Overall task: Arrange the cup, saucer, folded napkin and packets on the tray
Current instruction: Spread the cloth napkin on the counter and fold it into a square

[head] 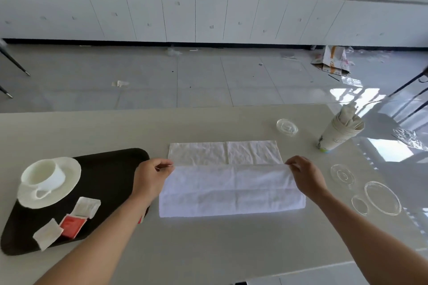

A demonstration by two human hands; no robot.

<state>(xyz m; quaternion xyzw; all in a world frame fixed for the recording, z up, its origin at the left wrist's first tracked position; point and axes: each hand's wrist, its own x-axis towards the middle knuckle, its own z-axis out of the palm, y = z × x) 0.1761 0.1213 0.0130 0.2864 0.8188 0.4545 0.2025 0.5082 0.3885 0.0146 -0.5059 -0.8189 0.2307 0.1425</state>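
Napkin (231, 187): white, creased cloth, near half doubled over far half.

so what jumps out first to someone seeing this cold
Two bare hands, left hand and right hand, pinch the corners of a white napkin mid-fold at the table's centre. To the left, a black tray holds a white cup on its saucer and several packets.

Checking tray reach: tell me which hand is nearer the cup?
Left. The left hand pinches the napkin beside the tray holding the cup; the right hand is far right.
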